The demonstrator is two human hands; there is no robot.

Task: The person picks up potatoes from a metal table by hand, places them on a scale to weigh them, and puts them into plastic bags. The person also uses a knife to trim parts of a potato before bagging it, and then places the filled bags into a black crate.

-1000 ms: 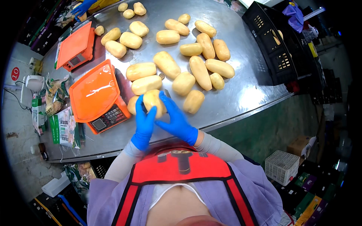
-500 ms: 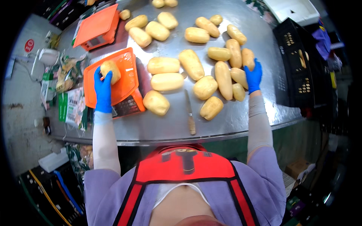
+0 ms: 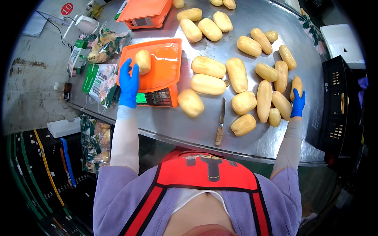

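A short, pale peeled lotus root piece (image 3: 143,61) lies on the orange tray (image 3: 167,59) of a weighing scale (image 3: 157,96). My left hand (image 3: 129,84), in a blue glove, is beside it, thumb and fingers apart; the thumb is close to the piece's lower edge. At the right of the table my right hand (image 3: 298,105), also gloved in blue, has its thumb and fingers around the lower end of another lotus root (image 3: 296,85). Several more pieces are spread between my hands, including a long lotus root (image 3: 264,101) and a rounder one (image 3: 191,102). The scale's small display is lit green.
A wooden-handled knife (image 3: 220,128) lies near the front edge of the metal table (image 3: 169,131). A second orange scale (image 3: 145,11) stands at the far left. Printed plastic bags (image 3: 103,84) lie at the left; a black crate (image 3: 334,106) stands at the right.
The view has swung, so everything sits further right. My left hand has let go of the lotus root on the tray and drawn back slightly. The scale's display shows green.
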